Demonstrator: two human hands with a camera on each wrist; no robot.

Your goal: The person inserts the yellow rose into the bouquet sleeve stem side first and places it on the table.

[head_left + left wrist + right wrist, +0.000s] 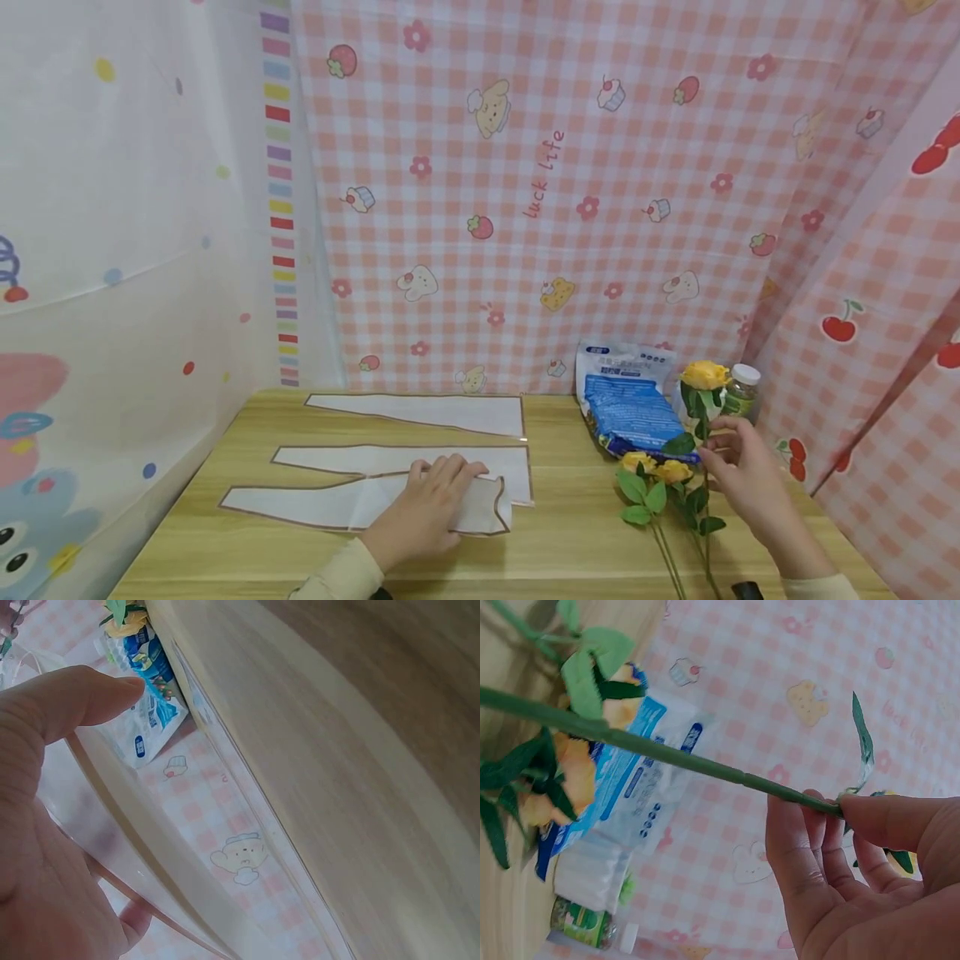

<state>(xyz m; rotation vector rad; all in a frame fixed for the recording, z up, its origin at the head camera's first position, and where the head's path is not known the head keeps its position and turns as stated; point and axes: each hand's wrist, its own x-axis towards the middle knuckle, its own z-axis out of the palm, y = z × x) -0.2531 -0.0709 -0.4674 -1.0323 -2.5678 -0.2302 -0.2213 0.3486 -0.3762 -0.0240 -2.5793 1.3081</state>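
Note:
My left hand [431,508] grips the nearest long, tapered white sheet with a brown border [300,505], fingers at its far edge and thumb nearer me. In the left wrist view the sheet [112,817] passes between thumb and fingers, its brown edge raised off the table. Two similar sheets, a middle one [330,458] and a far one [420,412], lie beyond. My right hand [746,479] pinches the green stem [675,756] of a yellow artificial rose [706,375] between thumb and fingertips, just below the bloom. That rose stands upright.
Two more yellow roses [637,462] with leaves are beside the held stem. Behind them, a blue and white plastic pouch [630,400] leans at the back of the wooden table [570,550]. A lidded bottle [742,392] stands at the right rear. Patterned cloth [540,250] hangs behind and at both sides.

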